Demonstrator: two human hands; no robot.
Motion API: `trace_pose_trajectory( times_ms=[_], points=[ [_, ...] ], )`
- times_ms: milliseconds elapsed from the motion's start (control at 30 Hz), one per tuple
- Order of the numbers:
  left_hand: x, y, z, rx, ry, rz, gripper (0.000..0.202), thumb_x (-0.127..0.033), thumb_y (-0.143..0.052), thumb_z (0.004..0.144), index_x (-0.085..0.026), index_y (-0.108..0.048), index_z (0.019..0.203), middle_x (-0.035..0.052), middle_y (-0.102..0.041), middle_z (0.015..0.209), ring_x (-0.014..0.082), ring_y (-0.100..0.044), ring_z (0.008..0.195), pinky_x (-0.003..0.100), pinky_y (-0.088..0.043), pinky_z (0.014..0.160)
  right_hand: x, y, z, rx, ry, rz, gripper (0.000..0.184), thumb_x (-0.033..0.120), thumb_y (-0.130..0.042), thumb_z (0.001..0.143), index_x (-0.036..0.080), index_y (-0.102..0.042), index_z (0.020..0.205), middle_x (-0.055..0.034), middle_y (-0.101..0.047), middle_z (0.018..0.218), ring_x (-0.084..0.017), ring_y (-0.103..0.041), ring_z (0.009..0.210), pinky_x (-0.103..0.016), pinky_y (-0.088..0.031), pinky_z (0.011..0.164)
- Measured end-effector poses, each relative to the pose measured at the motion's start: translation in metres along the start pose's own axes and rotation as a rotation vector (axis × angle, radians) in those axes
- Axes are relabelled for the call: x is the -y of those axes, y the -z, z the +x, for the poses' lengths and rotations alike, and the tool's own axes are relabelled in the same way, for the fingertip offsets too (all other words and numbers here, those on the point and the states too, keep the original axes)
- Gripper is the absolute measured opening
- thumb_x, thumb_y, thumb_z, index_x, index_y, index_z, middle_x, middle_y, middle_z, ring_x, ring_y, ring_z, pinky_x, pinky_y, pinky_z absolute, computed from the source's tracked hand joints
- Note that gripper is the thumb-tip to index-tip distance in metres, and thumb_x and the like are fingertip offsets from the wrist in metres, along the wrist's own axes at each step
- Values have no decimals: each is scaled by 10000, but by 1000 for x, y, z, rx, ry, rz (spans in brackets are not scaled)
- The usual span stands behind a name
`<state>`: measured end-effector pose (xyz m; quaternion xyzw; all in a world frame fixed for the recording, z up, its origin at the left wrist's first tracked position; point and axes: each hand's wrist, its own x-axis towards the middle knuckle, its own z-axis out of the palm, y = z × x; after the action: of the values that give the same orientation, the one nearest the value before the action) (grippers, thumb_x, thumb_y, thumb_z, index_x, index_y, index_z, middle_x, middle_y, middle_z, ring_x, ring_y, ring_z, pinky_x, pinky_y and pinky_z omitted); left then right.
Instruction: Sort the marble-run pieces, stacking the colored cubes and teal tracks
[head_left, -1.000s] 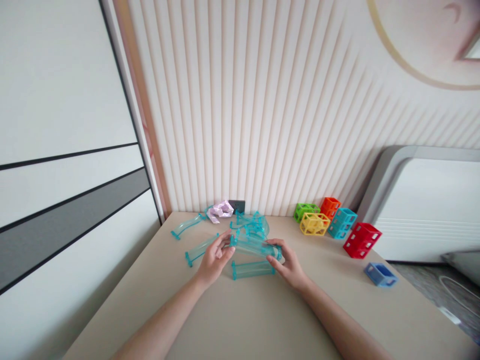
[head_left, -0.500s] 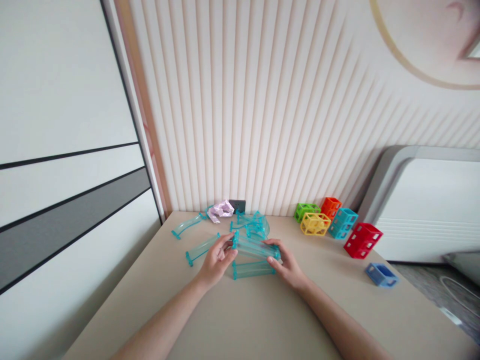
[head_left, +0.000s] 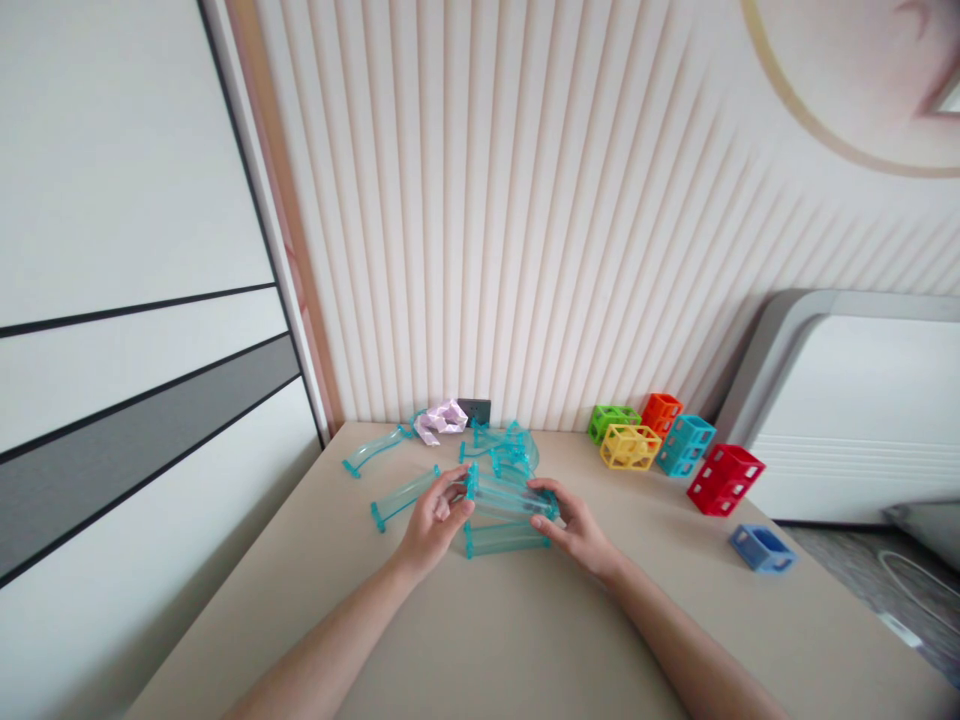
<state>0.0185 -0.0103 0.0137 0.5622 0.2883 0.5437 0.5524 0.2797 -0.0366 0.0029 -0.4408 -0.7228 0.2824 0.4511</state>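
Between my two hands is a clear teal plastic track piece, raised a little over the table. My left hand pinches its left end connector, and my right hand grips the right end. Beneath it, a second teal track piece lies flat. To the left of my left hand rests a straight track piece, partly covered by the fingers. A curved track piece lies farther back on the left. Behind the held piece is a pile of teal pieces.
Crumpled pale purple paper sits by a black socket at the wall. On the right stand open-frame blocks: green, yellow, orange, turquoise, red and blue. The table meets a ribbed wall.
Both hands keep hold of the same track piece in nearly the same place. My right thumb has shifted very slightly left; the other things have not moved.
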Motion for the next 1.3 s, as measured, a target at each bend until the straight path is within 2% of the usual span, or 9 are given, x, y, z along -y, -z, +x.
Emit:
trace_pose_trajectory(
  times_ms=[233,467,600,700,833,1033,1200,1300],
  points=[
    [0,-4,-2,-22,-12,51,567,-537,-741,774,-161,-608,1177,135,-699,1121,249,-660,1016,360,-509,914,-3,1,0,5,-6,76,584,502,-677,859,264,-531,1372,-91,-644,1211,-256,-627,1089,-426,-497,974],
    [12,2,-1,-76,-22,81,532,-527,-691,828,-166,-580,1202,137,-676,1174,254,-640,1076,345,-514,908,-1,-2,2,-34,-47,333,662,512,-694,848,307,-468,1436,-75,-619,1244,-226,-636,1062,-376,-532,907],
    [10,1,-2,-23,-23,90,510,-497,-689,839,-168,-564,1208,134,-677,1168,247,-645,1064,354,-516,915,0,1,6,-54,-64,378,719,539,-714,824,305,-455,1452,-80,-643,1252,-242,-636,1096,-403,-522,946],
    [4,-2,-2,12,-4,105,489,-489,-684,843,-164,-568,1189,131,-679,1160,243,-652,1061,365,-514,937,-2,8,9,-40,-90,388,725,575,-733,788,295,-505,1417,-90,-662,1262,-272,-643,1117,-439,-522,957],
    [-5,0,-7,54,2,280,468,-486,-684,839,-169,-599,1172,114,-692,1120,237,-662,1019,349,-527,895,-9,18,6,-8,-116,372,681,571,-772,746,278,-587,1333,-106,-672,1272,-306,-634,1159,-483,-513,975],
    [0,11,-21,80,-59,614,499,-538,-690,808,-190,-658,1163,67,-720,903,193,-627,746,303,-522,714,-19,13,-14,-2,-137,305,678,570,-779,739,263,-590,1314,-126,-660,1299,-309,-614,1205,-507,-487,1016],
    [10,18,-27,55,-113,726,516,-556,-675,810,-184,-666,1168,55,-703,824,205,-626,727,323,-518,741,-17,8,-17,-7,-174,244,704,585,-782,723,242,-590,1307,-133,-660,1299,-316,-599,1228,-506,-478,1032],
    [11,18,-29,67,-96,758,496,-538,-647,838,-182,-652,1183,50,-703,826,202,-631,718,320,-515,737,-17,8,-16,15,-188,197,710,583,-782,722,236,-586,1310,-128,-674,1275,-316,-603,1221,-510,-475,1037]
  ],
)
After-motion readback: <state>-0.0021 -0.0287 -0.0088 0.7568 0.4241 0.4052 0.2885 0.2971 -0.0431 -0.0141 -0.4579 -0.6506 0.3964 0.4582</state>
